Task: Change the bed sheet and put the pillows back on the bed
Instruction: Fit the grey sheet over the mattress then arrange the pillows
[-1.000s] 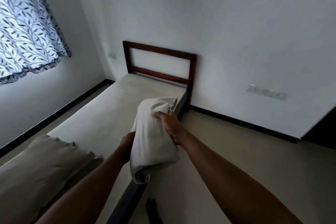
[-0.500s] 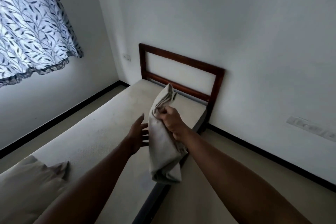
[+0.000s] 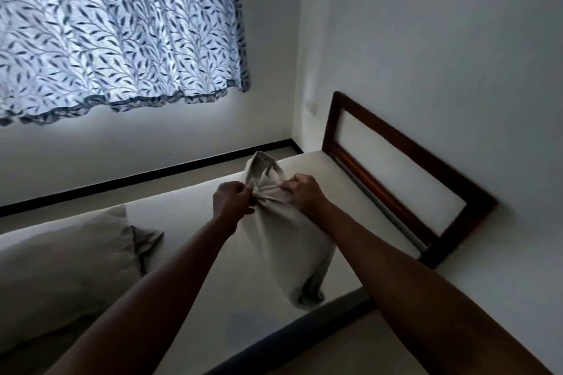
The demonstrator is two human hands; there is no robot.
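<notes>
a bare cream mattress (image 3: 182,216) with a fine, slightly pebbled surface and a dark blue-grey side band fills the middle of the view. its far end sits against a dark brown wooden headboard (image 3: 396,167), an open rectangular frame of smooth rails with white showing inside it. on the mattress at the left lies a plump beige fabric pillow (image 3: 61,262), its near corner creased into a loose flap. above it hangs a thin white curtain (image 3: 115,30) printed with dark blue leaf sprigs, gathered in soft vertical folds, lit from behind, with a darker wavy hem. a glossy black skirting strip (image 3: 146,175) runs along the foot of the matt white wall. a small pale switch plate (image 3: 311,107) sits on the wall near the corner, beside the headboard.

the soft, off-white woven bed sheet (image 3: 283,237) is held up over the mattress, towards its headboard end. it is a limp, partly folded bundle. a rounded loop of cloth stands above the hands, and tight creases fan out where it is gathered between them. the rest hangs long and smooth, and its thick layered lower end reaches down by the mattress's near edge; whether it touches there is hard to tell. the left hand (image 3: 231,199) pinches the gathered cloth with curled fingers. the right hand (image 3: 304,193) is clenched round a fistful of it just beside.
</notes>
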